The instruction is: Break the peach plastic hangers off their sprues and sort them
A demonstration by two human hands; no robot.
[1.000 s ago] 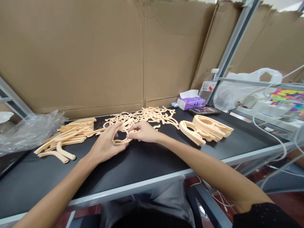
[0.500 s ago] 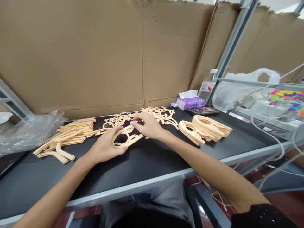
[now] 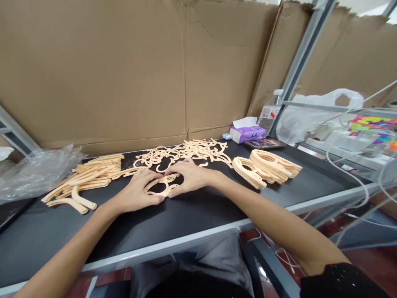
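A cream curved frame piece with round openings lies low over the black table, gripped from both sides. My left hand holds its left rim between thumb and fingers. At the other side my right hand has its thumb and fingers around the right part. Behind the hands is a loose pile of small curved cream pieces. Longer curved strips lie stacked on the left. Stacked cream frames with round openings sit to the right.
Clear crumpled plastic lies at the far left. A purple tissue pack, a phone and a bottle are at the back right. Cardboard stands behind the black table; white cables hang at the right.
The held frame has come down closer to the table and lies flatter. My right hand has moved down and left, its thumb now at the frame's near edge.
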